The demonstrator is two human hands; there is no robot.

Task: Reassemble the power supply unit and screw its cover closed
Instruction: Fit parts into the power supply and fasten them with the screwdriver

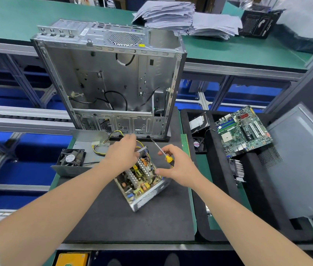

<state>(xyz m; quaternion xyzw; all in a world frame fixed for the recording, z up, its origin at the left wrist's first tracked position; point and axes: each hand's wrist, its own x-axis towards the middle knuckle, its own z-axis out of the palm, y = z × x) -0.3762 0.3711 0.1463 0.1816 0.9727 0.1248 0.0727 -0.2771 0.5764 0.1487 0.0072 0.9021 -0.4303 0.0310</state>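
Hands meet over the open grey metal power supply unit point(142, 182), which lies tilted on the dark foam mat point(113, 217) with its circuit board exposed. The left hand point(122, 154) covers the unit's twelve-o'clock end, fingers bent down near the yellow and black wires point(99, 151); whether they clamp anything cannot be told. The right hand point(177, 167), at the unit's two o'clock, is closed round a yellow-and-black-handled screwdriver point(168, 158), thumb and forefinger pinching the shaft. The grey sheet-metal cover point(86, 135) with its black fan point(71, 158) sits apart at ten o'clock. A silver computer case point(113, 73) stands open at twelve o'clock, and a green motherboard point(243, 131) lies at two o'clock.
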